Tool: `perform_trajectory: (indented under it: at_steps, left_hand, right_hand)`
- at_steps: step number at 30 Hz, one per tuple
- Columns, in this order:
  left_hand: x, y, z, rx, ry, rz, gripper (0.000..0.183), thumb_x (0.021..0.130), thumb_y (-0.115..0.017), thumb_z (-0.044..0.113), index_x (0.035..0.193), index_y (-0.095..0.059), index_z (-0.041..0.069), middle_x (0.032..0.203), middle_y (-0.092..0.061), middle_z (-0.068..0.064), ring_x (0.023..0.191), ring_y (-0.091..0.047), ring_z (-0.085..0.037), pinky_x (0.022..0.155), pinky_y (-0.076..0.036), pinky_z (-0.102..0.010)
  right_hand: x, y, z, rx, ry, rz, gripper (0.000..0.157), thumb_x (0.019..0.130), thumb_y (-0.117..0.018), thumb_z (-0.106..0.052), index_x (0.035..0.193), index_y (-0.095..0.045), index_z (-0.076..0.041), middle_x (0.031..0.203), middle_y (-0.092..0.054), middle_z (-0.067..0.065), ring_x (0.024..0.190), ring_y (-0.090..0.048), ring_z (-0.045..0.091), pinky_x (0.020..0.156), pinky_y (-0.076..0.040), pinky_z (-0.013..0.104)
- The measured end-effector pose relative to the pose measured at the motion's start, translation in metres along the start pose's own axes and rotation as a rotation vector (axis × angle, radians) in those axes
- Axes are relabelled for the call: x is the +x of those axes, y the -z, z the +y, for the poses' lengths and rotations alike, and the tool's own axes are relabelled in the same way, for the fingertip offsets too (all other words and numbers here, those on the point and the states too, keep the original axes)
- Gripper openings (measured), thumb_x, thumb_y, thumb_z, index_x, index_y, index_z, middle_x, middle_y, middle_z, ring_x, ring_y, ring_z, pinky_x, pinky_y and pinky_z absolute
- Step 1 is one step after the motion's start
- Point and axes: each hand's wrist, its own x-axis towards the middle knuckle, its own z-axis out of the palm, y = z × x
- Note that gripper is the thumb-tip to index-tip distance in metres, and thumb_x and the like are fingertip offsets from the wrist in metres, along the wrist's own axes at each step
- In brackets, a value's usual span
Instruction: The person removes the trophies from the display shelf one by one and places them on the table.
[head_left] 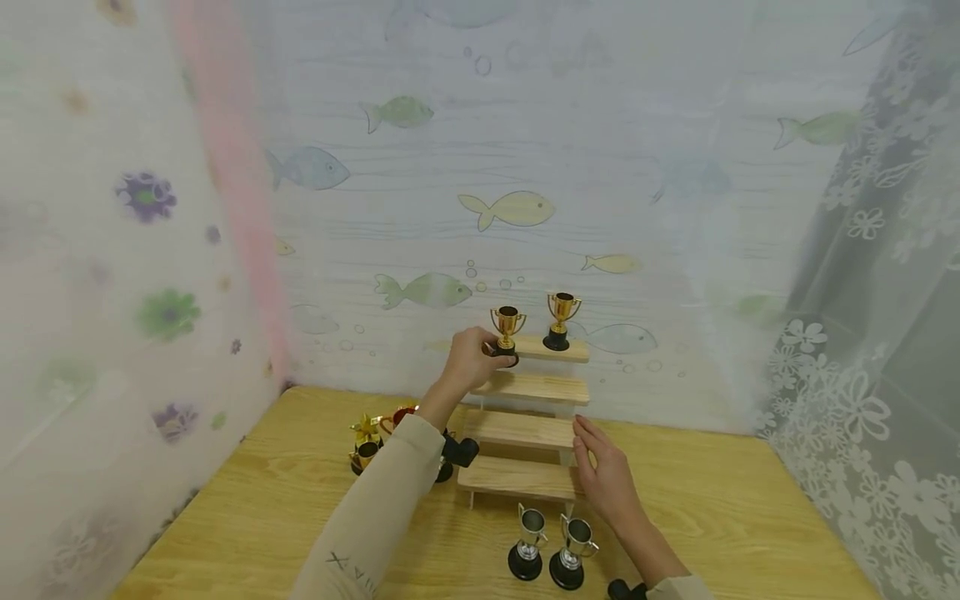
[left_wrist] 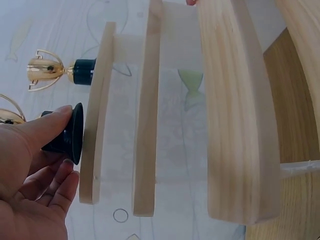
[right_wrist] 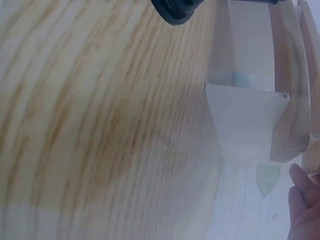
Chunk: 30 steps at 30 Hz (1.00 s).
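Observation:
My left hand (head_left: 472, 360) pinches the black base of a small gold trophy cup (head_left: 507, 323) at the top step of a tiered wooden stand (head_left: 525, 429). In the left wrist view, the thumb and fingers are on that black base (left_wrist: 74, 132), which is close to the step's edge; whether it touches cannot be told. Another gold trophy cup (head_left: 562, 310) stands upright on the right of the top step. My right hand (head_left: 609, 475), its fingers straight, is against the right side of the stand around the lower steps. Part of this hand shows in the right wrist view (right_wrist: 306, 205).
Two silver trophy cups (head_left: 528, 537) with black bases stand on the wood-grain table (head_left: 697, 492) before the stand. More trophies, one with a gold star-like top (head_left: 366, 429), cluster left, partly hidden by my left sleeve. A fish-print curtain (head_left: 637, 167) hangs behind.

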Motion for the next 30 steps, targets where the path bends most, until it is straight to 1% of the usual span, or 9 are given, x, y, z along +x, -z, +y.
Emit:
perform_trajectory:
  at_steps: [4,8,13,20,22,25,30]
  left_hand:
    - [-0.006,0.002,0.001,0.001,-0.007,-0.010,0.028,0.088,-0.084,0.023,0.108,-0.078,0.005,0.098,-0.067,-0.009,0.082,-0.057,-0.021,0.066,-0.047,-0.032]
    - [-0.014,0.004,0.002,0.004,-0.026,-0.024,0.033,0.088,-0.083,0.022,0.113,-0.077,0.002,0.105,-0.067,-0.011,0.084,-0.057,-0.022,0.067,-0.048,-0.032]
    - [-0.021,0.005,0.001,0.016,-0.025,-0.038,0.037,0.089,-0.083,0.023,0.117,-0.075,0.000,0.113,-0.067,-0.012,0.087,-0.059,-0.022,0.070,-0.050,-0.033]
    - [-0.029,0.006,-0.002,0.020,-0.055,-0.050,0.039,0.088,-0.083,0.021,0.121,-0.074,0.002,0.110,-0.068,-0.012,0.086,-0.059,-0.020,0.071,-0.050,-0.033]
    - [-0.031,0.006,-0.003,0.021,-0.069,-0.053,0.037,0.089,-0.083,0.020,0.121,-0.074,0.003,0.110,-0.068,-0.011,0.084,-0.058,-0.019,0.071,-0.049,-0.032]
    - [-0.036,0.005,-0.005,0.019,-0.089,-0.048,0.031,0.089,-0.083,0.018,0.116,-0.076,0.005,0.108,-0.069,-0.010,0.081,-0.058,-0.017,0.068,-0.049,-0.031]
    - [-0.041,0.002,-0.009,0.010,-0.075,-0.044,0.026,0.088,-0.083,0.018,0.110,-0.078,0.005,0.105,-0.068,-0.008,0.076,-0.056,-0.015,0.064,-0.046,-0.028]
  right_hand:
    - [0.000,-0.001,0.001,-0.001,0.005,0.007,0.036,0.107,-0.053,-0.008,0.134,-0.059,0.014,0.144,-0.055,0.025,0.133,-0.052,0.044,0.104,-0.044,0.058]
    - [-0.001,-0.002,0.002,-0.002,0.004,0.007,0.036,0.107,-0.053,-0.009,0.135,-0.058,0.014,0.144,-0.056,0.026,0.133,-0.053,0.044,0.103,-0.045,0.058]
    - [-0.001,-0.002,0.002,-0.006,0.007,0.004,0.036,0.107,-0.053,-0.008,0.135,-0.058,0.013,0.144,-0.056,0.026,0.132,-0.053,0.045,0.103,-0.045,0.058]
    - [0.000,-0.001,-0.001,-0.003,0.003,0.003,0.036,0.106,-0.053,-0.008,0.135,-0.058,0.014,0.144,-0.055,0.026,0.133,-0.052,0.045,0.104,-0.044,0.058]
    - [0.000,0.000,-0.001,-0.005,0.002,0.002,0.036,0.107,-0.053,-0.008,0.135,-0.058,0.014,0.144,-0.055,0.026,0.133,-0.052,0.045,0.104,-0.044,0.058]
    - [0.000,-0.001,0.000,-0.008,0.001,0.001,0.036,0.107,-0.053,-0.008,0.135,-0.058,0.014,0.145,-0.055,0.025,0.134,-0.051,0.044,0.104,-0.044,0.058]
    - [0.000,-0.001,0.000,-0.011,0.004,0.000,0.036,0.107,-0.052,-0.008,0.135,-0.058,0.013,0.145,-0.055,0.024,0.134,-0.052,0.044,0.104,-0.044,0.058]
